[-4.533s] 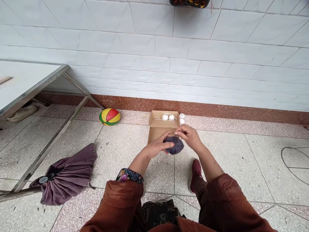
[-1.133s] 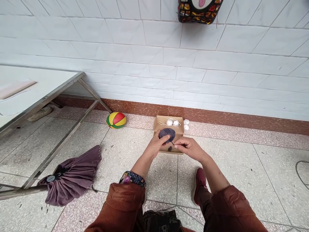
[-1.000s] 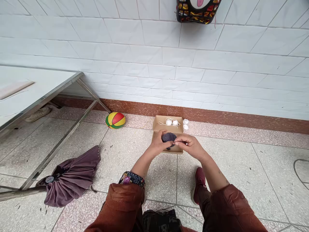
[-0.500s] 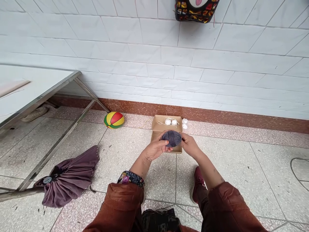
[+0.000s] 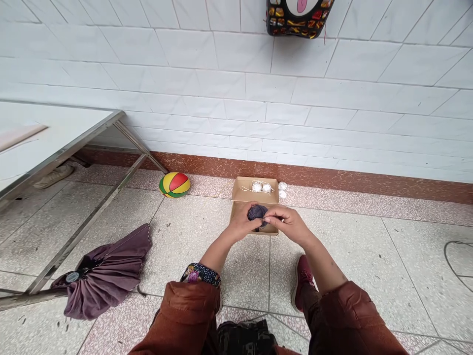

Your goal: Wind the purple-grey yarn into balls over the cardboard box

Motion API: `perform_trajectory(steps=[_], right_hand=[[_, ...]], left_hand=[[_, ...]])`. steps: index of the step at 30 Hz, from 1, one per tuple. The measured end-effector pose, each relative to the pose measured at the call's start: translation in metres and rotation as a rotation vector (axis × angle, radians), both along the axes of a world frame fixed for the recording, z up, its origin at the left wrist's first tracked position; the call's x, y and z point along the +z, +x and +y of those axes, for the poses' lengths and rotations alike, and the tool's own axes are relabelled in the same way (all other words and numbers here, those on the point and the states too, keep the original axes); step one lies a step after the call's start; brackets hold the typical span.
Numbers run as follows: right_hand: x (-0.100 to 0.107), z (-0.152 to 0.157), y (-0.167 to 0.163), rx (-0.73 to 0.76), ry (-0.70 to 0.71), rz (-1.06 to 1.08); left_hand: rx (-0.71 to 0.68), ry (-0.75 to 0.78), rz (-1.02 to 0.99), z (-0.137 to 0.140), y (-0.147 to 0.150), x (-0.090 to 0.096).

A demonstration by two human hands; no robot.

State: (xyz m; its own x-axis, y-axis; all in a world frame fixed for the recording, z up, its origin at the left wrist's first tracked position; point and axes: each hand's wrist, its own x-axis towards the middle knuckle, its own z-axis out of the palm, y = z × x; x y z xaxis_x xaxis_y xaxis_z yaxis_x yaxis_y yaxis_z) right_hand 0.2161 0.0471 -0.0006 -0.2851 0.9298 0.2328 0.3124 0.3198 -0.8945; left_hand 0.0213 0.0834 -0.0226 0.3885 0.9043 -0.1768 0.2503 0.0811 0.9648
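Note:
A dark grey ball of yarn [image 5: 256, 212] is in my left hand [image 5: 242, 223], whose fingers wrap around its left side. My right hand [image 5: 286, 222] is at the ball's right edge, thumb and forefinger pinched together against it; a strand seems to be between them, though it is too fine to make out surely. Below and behind the hands lies an open cardboard box [image 5: 236, 183] on the floor. Small white yarn balls [image 5: 261, 187] with a loose cream strand rest in its far part. More white balls [image 5: 283, 190] sit just right of the box.
A red, yellow and green ball [image 5: 175, 185] lies by the wall, left of the box. Further left stand a metal-framed table [image 5: 74, 130] and a folded purple cloth item [image 5: 111, 276] on the floor. A patterned bag [image 5: 297, 22] is high on the tiled wall. A cable [image 5: 449, 256] lies at right.
My right hand has come over the front of the yarn ball and now pinches at its right side. The ball has turned and tilted in my left hand, which covers more of it.

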Motion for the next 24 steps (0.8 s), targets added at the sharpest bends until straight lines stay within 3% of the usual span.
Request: perform_trajectory(steps=[3, 6, 9, 12, 15, 19, 24], right_hand=[[-0.003, 0.006, 0.008, -0.134, 0.031, 0.034], [-0.011, 0.012, 0.014, -0.219, -0.003, 0.049], [-0.02, 0.016, 0.015, -0.283, -0.077, 0.037], [-0.027, 0.016, 0.011, -0.264, -0.095, -0.028], [-0.027, 0.013, 0.004, -0.156, -0.02, -0.103], [-0.018, 0.006, -0.004, 0.017, 0.006, -0.129], [-0.004, 0.001, -0.002, 0.025, -0.045, -0.014]], left_hand=[[-0.18, -0.071, -0.081, -0.004, -0.001, 0.002], [-0.282, -0.203, -0.385, -0.008, -0.001, 0.006], [-0.307, -0.352, -0.684, -0.01, -0.001, 0.01], [-0.211, -0.421, -0.807, -0.009, 0.001, 0.011], [-0.003, -0.398, -0.799, -0.004, 0.003, 0.01], [0.205, -0.335, -0.629, 0.001, 0.004, 0.009], [0.229, -0.192, -0.284, 0.001, 0.005, 0.009]])
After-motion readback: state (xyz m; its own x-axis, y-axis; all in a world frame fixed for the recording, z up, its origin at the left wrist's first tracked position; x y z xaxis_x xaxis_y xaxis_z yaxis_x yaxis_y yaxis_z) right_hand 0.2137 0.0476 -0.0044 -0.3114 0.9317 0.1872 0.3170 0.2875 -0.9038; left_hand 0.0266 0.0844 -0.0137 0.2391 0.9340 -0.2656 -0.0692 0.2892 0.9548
